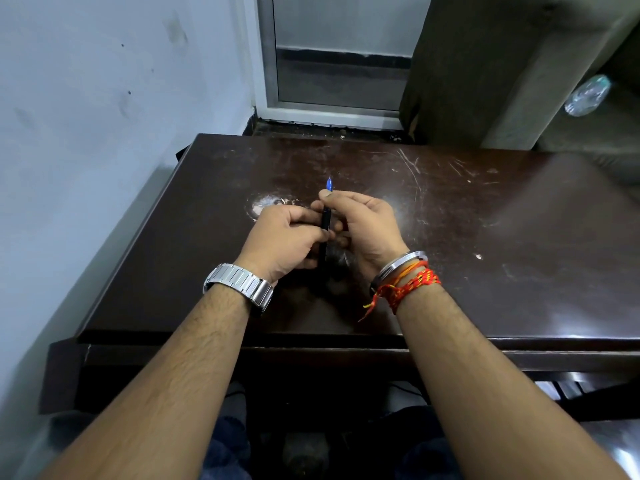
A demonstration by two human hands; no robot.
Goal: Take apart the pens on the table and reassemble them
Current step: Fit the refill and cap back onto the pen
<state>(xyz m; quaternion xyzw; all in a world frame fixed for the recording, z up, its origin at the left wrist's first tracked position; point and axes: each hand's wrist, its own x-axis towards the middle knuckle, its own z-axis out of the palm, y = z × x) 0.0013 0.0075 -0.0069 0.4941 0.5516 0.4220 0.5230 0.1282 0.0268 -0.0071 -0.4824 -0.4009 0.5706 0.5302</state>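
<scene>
**Pen held between both hands above table**

Pen (326, 223): dark barrel, blue tip pointing away, upright between the hands. Left hand (282, 242): fingers curled round the lower barrel. Right hand (363, 223): thumb and forefinger pinching the upper end below the tip. Table (485, 237): dark, scratched.

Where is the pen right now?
In the head view, the pen is mid-frame above the dark table, held between the left hand and right hand.

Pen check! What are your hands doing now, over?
Left hand grips dark pen barrel. Right hand pinches near blue tip. Nothing blocking, over.
</scene>
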